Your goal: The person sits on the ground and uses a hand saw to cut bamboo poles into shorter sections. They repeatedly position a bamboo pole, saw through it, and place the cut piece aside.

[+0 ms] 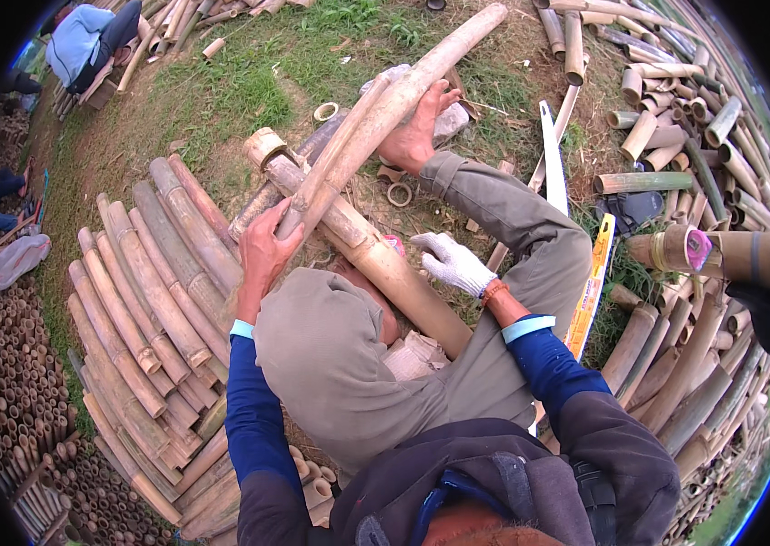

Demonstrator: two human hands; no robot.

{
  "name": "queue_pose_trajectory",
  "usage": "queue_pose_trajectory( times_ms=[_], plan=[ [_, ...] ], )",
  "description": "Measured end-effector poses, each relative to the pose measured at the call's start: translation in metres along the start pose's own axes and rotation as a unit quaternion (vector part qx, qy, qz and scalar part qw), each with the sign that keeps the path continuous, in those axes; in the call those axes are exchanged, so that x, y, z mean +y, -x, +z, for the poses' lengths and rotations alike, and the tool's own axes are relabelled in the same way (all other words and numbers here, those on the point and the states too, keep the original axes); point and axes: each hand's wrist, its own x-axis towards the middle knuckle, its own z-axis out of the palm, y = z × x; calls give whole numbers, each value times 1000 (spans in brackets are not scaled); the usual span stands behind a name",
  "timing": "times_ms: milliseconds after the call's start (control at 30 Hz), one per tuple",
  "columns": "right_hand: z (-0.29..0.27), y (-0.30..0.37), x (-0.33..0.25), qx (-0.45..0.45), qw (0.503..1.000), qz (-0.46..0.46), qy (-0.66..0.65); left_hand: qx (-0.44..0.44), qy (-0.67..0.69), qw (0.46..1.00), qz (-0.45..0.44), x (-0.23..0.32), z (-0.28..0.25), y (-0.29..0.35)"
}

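Note:
My left hand is closed round the near end of a long, pale bamboo pole that slants up to the far right. A narrower bamboo length seems to run along its left side; I cannot tell whether it is separate. Beneath them a thicker bamboo pole lies diagonally between my legs, with a cut ring-like end. My right hand, in a white glove, hovers right of the thick pole with fingers stretched out and nothing in it. My bare foot is beside the held pole.
Stacked bamboo lengths lie at left, and more bamboo pieces are heaped at right. By my right leg are a white blade-like strip and a yellow printed strip. A person in light blue bends at far left.

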Motion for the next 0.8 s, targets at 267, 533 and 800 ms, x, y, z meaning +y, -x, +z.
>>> queue_pose_trajectory(
  times_ms=[267,533,800],
  plan=[
    [3,3,-2,-80,994,71,19,-70,-48,996,7,11,-7,-3],
    [6,1,2,-92,993,70,34,-103,-27,994,-6,7,0,6],
    [11,5,6,-79,993,72,48,-141,3,988,-59,12,-4,-5]
  ],
)
